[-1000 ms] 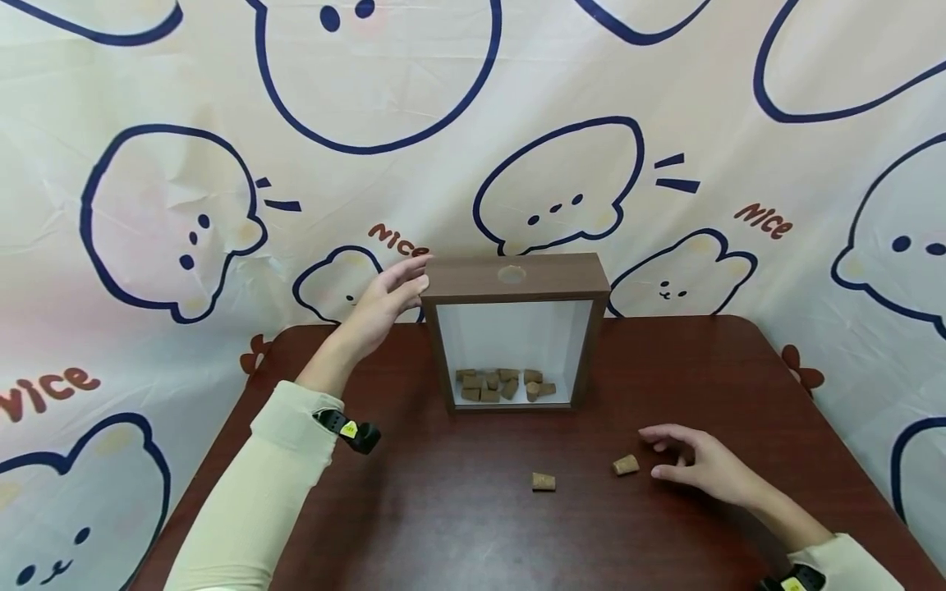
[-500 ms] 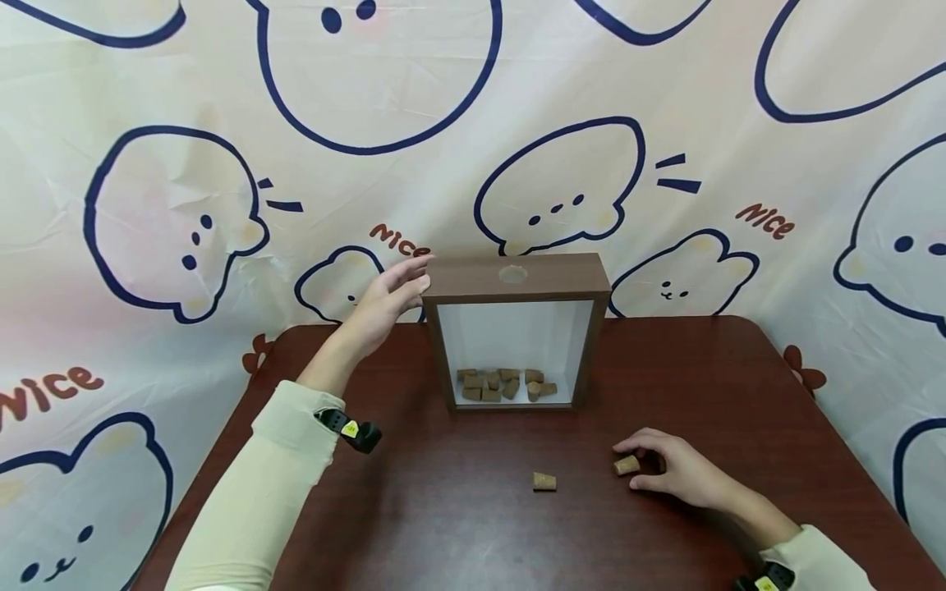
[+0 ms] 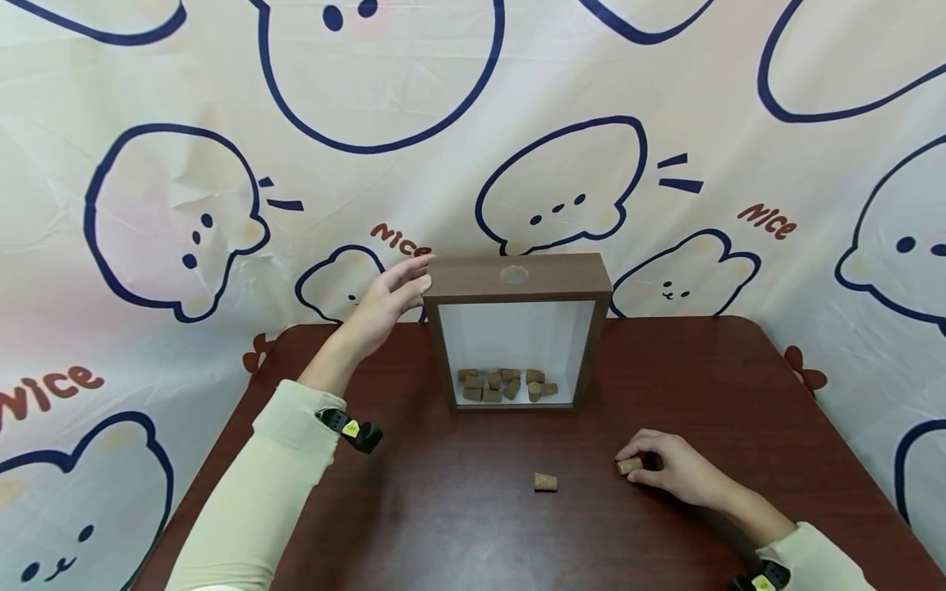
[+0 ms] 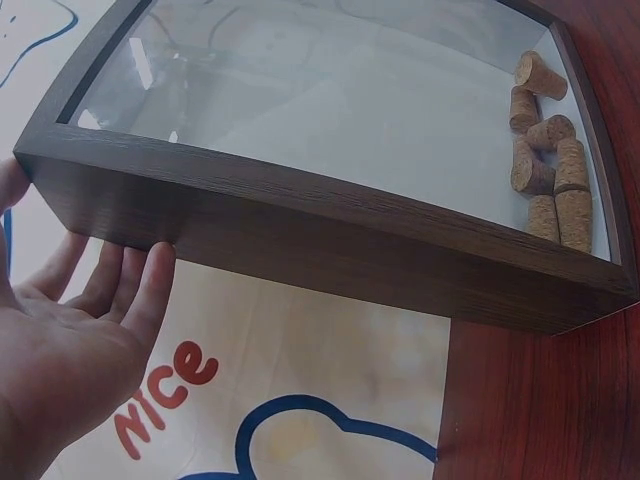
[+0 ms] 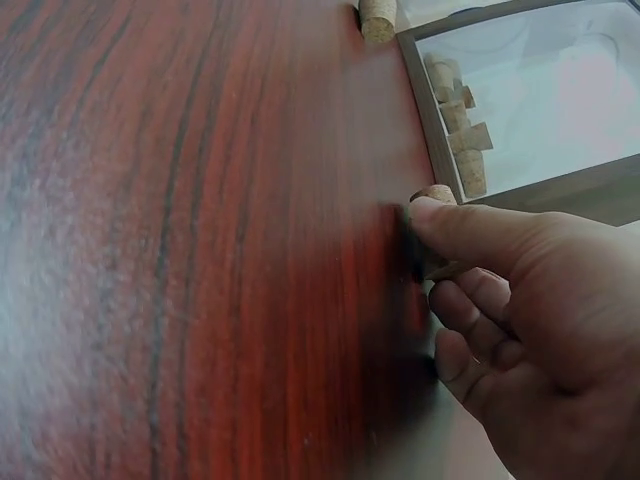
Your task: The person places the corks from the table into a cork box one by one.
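Note:
A shadow box with a brown wood-look frame (image 3: 601, 345) and a clear front stands upright on the table, with a round hole (image 3: 513, 274) in its top. Several corks (image 3: 491, 395) lie along its bottom. My left hand (image 3: 373, 316) rests with extended fingers against the box's upper left side; the left wrist view shows its fingertips (image 4: 160, 255) touching that side panel. Low over the table, my right hand (image 3: 683, 468) pinches a cork (image 5: 434, 194) between thumb and fingers, partly hidden by the thumb. A second loose cork (image 3: 545, 483) lies on its side, left of the right hand.
The dark red-brown table (image 3: 443, 525) has a glossy top. Behind and beside it hangs a pale cloth (image 3: 414, 197) with blue-outlined cartoon figures. Each wrist wears a black camera, such as the left one (image 3: 358, 432).
My right hand has moved left to the nearer loose cork and closed its thumb and fingers on it. The left hand and the box have stayed in place.

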Motion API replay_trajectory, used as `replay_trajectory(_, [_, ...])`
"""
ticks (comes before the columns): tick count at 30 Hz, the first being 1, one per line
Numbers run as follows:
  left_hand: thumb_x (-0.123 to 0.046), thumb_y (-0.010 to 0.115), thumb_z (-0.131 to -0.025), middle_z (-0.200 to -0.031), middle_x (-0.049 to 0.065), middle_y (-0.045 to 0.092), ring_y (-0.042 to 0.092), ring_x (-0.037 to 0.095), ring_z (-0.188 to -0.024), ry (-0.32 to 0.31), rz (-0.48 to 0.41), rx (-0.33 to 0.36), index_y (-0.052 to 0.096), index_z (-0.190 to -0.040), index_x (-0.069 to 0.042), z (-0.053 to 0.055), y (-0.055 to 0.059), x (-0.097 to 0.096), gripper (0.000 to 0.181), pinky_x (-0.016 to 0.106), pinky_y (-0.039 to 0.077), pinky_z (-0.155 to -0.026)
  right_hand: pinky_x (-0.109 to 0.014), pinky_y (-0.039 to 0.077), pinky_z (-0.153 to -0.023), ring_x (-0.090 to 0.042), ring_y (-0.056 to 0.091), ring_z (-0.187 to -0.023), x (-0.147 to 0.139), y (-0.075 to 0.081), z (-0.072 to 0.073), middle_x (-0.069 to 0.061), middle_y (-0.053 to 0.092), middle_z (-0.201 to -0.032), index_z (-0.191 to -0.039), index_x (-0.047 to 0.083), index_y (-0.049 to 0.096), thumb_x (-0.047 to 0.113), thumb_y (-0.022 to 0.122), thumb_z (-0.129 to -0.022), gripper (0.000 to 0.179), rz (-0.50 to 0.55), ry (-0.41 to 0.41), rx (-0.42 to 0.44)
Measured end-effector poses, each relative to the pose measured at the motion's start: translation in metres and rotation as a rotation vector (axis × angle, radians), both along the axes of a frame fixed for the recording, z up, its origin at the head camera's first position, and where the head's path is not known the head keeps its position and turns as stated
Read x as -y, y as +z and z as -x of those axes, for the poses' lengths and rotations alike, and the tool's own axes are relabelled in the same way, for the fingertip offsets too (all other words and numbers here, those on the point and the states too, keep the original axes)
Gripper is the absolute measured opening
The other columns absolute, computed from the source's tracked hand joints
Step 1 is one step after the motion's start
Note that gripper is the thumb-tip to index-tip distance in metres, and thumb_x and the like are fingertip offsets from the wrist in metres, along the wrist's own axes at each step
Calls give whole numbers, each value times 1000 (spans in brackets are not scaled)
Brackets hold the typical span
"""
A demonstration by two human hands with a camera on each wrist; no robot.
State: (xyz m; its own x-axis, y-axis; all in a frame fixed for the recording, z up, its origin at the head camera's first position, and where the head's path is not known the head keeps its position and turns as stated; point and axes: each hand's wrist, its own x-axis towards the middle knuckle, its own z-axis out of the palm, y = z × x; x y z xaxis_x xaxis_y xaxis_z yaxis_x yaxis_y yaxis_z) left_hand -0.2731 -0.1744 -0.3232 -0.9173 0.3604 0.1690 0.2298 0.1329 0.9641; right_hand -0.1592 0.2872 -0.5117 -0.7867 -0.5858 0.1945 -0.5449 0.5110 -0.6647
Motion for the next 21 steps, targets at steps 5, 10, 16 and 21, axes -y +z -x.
replay_trajectory(5, [-28,51,-107,-160,10,35,36,26,-145,-1,2,-4,35,-158,-8,0,1,0,57,48,34,-117,-24,50,-69,-5,57,-85,-4,8,-1,12,65,-101,-111,17,75,16,79,-90,22,4,-38,-3])
replay_trajectory(10, [-27,51,-107,-160,10,35,36,26,-145,-3,5,0,36,-158,-9,-1,1,0,56,48,34,-117,-24,51,-68,-4,57,-84,-10,21,0,10,66,-101,-111,13,75,12,79,-89,22,11,-82,-37])
replay_trajectory(16, [-28,50,-107,-160,9,34,35,26,-145,-10,3,0,34,-159,-8,-1,0,0,57,48,34,-117,-24,51,-66,-6,58,-81,-19,42,5,9,67,-99,-109,14,76,7,80,-87,23,45,-133,-85])
replay_trajectory(21, [-27,50,-107,-160,9,34,35,26,-145,-9,2,-4,34,-159,-8,-1,0,0,57,47,33,-117,-23,51,-67,-6,59,-80,-28,69,11,11,67,-98,-109,22,75,7,79,-88,26,8,-188,-102])
